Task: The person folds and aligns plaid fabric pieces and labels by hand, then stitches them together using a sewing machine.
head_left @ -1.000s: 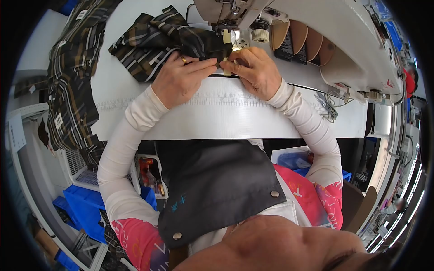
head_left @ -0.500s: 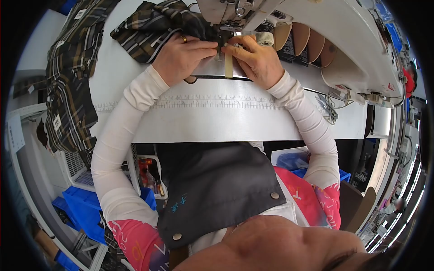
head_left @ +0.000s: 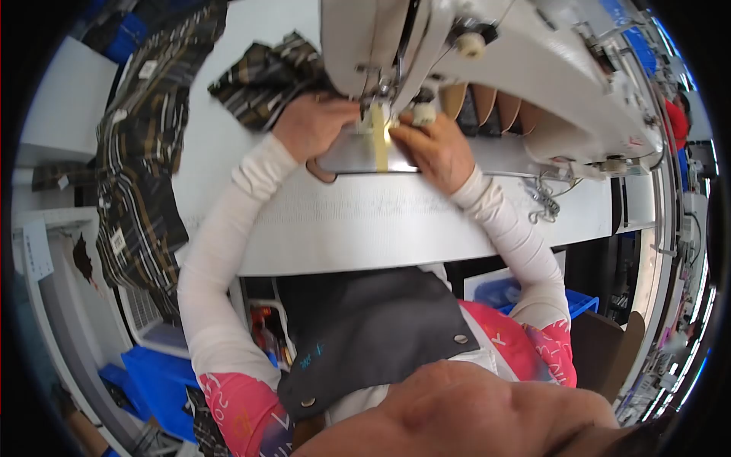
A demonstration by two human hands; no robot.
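At the sewing machine [head_left: 381, 84], both hands are close to the needle area, one on each side. My left hand [head_left: 314, 128] is closed, fingers together, at the edge of a bunched plaid cloth [head_left: 263, 85]; its fingertips are blurred near the presser foot. My right hand [head_left: 440, 151] has bent fingers pressed together right of the needle area; what they hold, if anything, is hidden. Between the hands a yellow tape strip [head_left: 381, 156] runs down the metal plate [head_left: 354, 158]. The cloth's part under the machine head is hidden.
More plaid pieces [head_left: 141, 175] with white labels hang over the table's left side. A printed ruler crosses the white table [head_left: 365, 236]. Wires and small metal tools [head_left: 542, 199] lie at the right. Brown curved pieces [head_left: 487, 103] stand behind the machine arm. Blue bins [head_left: 160, 381] sit below left.
The view has shifted, so the machine and table appear lower and more of the machine head shows. Both hands stay beside the needle area; the left fingers now look blurred.
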